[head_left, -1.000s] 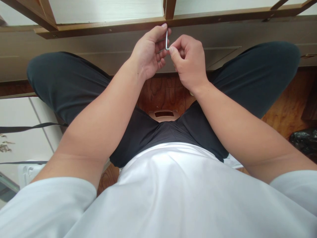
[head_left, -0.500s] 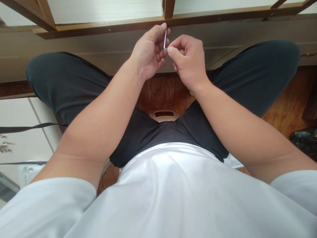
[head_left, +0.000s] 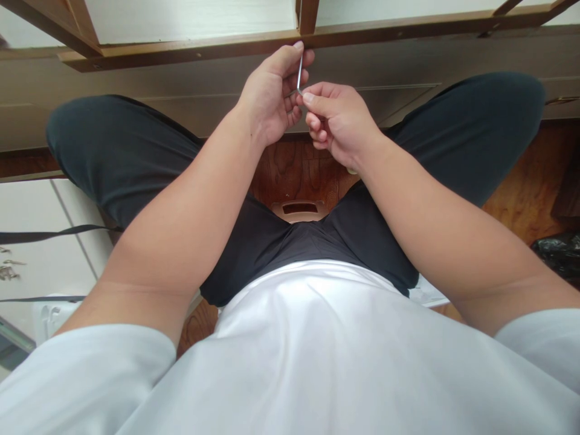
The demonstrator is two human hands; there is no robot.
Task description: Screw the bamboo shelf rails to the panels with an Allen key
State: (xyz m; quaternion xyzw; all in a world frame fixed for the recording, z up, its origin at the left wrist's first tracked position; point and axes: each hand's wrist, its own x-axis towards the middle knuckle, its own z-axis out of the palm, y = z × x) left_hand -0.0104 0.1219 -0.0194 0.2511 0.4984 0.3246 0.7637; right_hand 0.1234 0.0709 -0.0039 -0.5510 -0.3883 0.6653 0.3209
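A silver L-shaped hex key (head_left: pixel 299 74) stands with its long arm up against the underside of the wooden rail (head_left: pixel 199 55). My left hand (head_left: pixel 274 93) is closed loosely around its upper end, the thumb near the rail and the fingers curled behind. At the bend, the thumb and forefinger of my right hand (head_left: pixel 339 118) pinch the key, with the other fingers curled below. The short arm points left, towards my left palm. Whatever the tip of the key meets is hidden by my left fingers.
Wooden uprights rise from the rail, with a pale panel (head_left: pixel 194 21) behind. My knees spread to either side above a wooden floor (head_left: pixel 290 163). Below me is a pinkish stool (head_left: pixel 299 208) with a slot. Metal parts (head_left: pixel 9 272) lie on a white surface at left; a black bag (head_left: pixel 559 254) sits at right.
The hex key has turned so its short arm swings from pointing right to pointing left. My right hand has dropped slightly and rotated with it, while my left hand stays in place.
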